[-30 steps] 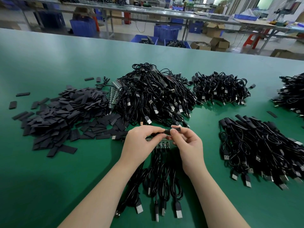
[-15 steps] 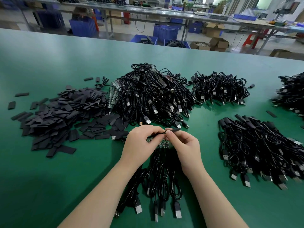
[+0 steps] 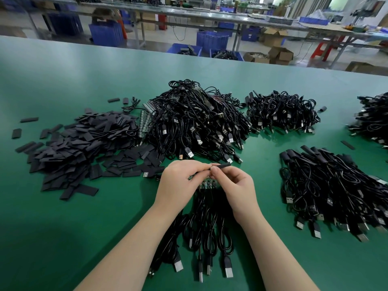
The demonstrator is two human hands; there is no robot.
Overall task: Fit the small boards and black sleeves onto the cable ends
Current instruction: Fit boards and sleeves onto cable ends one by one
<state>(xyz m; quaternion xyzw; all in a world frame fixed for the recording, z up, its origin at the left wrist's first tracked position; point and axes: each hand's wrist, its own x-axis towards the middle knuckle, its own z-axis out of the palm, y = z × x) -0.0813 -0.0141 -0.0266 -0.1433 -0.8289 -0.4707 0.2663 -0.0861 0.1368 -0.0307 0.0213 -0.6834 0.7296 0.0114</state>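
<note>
My left hand (image 3: 178, 185) and my right hand (image 3: 235, 190) meet at the table's middle, fingertips touching. Between them they pinch a black sleeve (image 3: 222, 165) that sticks out to the right above my right hand. Under the hands lies a strip of small green boards (image 3: 206, 184), partly hidden, with a bundle of black USB cables (image 3: 207, 238) running toward me. A heap of flat black sleeves (image 3: 84, 143) lies to the left. A big pile of cables (image 3: 195, 122) sits behind the hands.
More cable piles lie on the green table (image 3: 63, 227): one at the back right (image 3: 281, 112), one with sleeves fitted at the right (image 3: 336, 185), another at the far right edge (image 3: 373, 120). Blue crates and cardboard boxes stand beyond the table's far edge.
The hands have stayed together over the boards. The sleeve between the fingertips now sticks out further to the right.
</note>
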